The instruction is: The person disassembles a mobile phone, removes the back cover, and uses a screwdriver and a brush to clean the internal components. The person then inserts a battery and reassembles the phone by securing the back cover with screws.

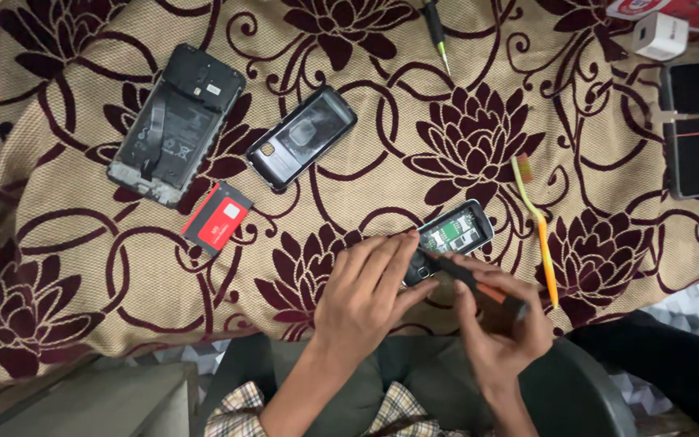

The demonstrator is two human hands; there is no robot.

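Note:
A small opened phone (455, 231) with a green circuit board showing lies on the patterned cloth (58, 243). My left hand (370, 291) presses its fingers on the phone's near end and steadies it. My right hand (499, 324) grips a screwdriver (471, 283) with a black and orange handle, its tip at the phone's lower part. An orange and yellow toothbrush (540, 231) lies just right of the phone.
On the cloth lie a large opened smartphone (175, 125), a small black phone shell (301, 137), a red and black battery (216, 217), a thin green tool (437, 36), a black phone (697, 129) and a white charger (658, 34) at right.

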